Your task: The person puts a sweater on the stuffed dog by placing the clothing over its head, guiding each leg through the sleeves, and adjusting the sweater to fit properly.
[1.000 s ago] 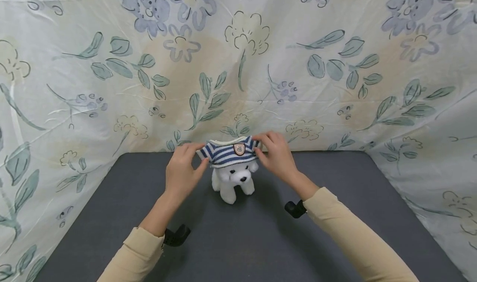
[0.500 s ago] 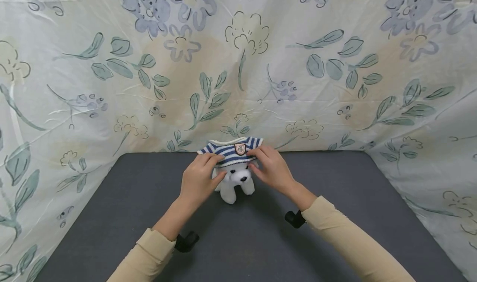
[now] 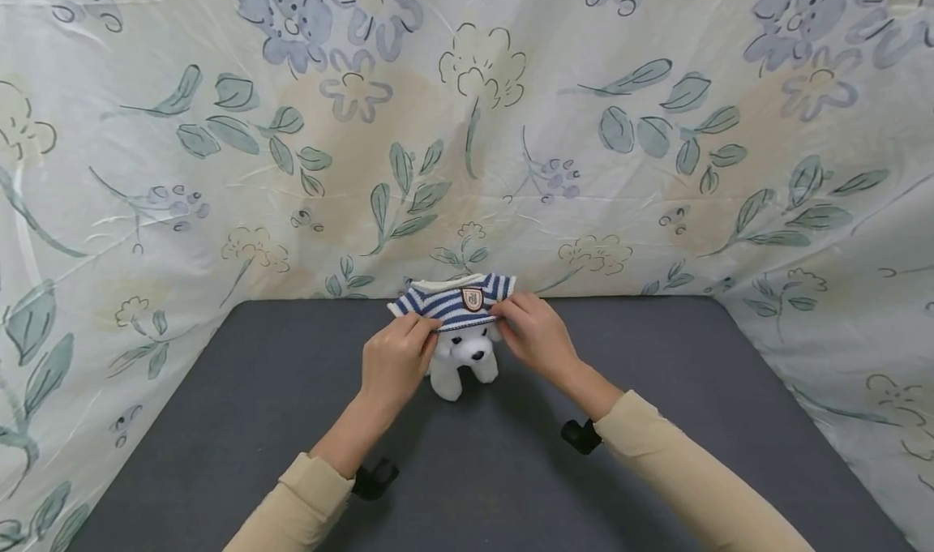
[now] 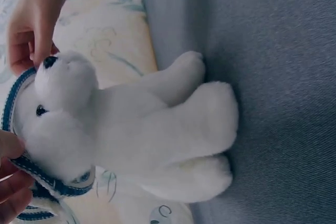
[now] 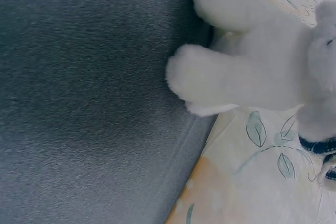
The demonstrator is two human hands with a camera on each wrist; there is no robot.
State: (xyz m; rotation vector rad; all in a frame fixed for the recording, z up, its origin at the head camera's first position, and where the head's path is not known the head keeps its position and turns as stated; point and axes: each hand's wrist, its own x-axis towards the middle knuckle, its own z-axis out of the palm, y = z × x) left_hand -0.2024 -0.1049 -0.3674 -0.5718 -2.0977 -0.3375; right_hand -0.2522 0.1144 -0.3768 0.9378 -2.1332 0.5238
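A white plush dog [image 3: 467, 353] stands on the dark grey table, facing the head camera. Over the top of its head sits a small blue-and-white striped knit shirt [image 3: 447, 302] with a shield-shaped badge. My left hand [image 3: 397, 361] pinches the shirt's bottom hem at one side of the head. At the other side my right hand [image 3: 538, 335] pinches the same hem between thumb and fingers. In the left wrist view the dark blue hem [image 4: 18, 90] circles the dog's head just above the eye. The right wrist view shows mostly the dog's legs [image 5: 210, 72], with no hand visible.
The grey tabletop [image 3: 467, 487] spreads out in front of the dog. Behind it hangs a floral curtain [image 3: 467, 130], which also runs along both sides. A black wrist camera [image 3: 375, 479] is strapped under the left wrist, another [image 3: 581, 436] under the right.
Both hands have let go of the shirt's sleeves and moved inward to the bottom hem, now pinching it. The shirt sits slightly lower; the dog stays in place.
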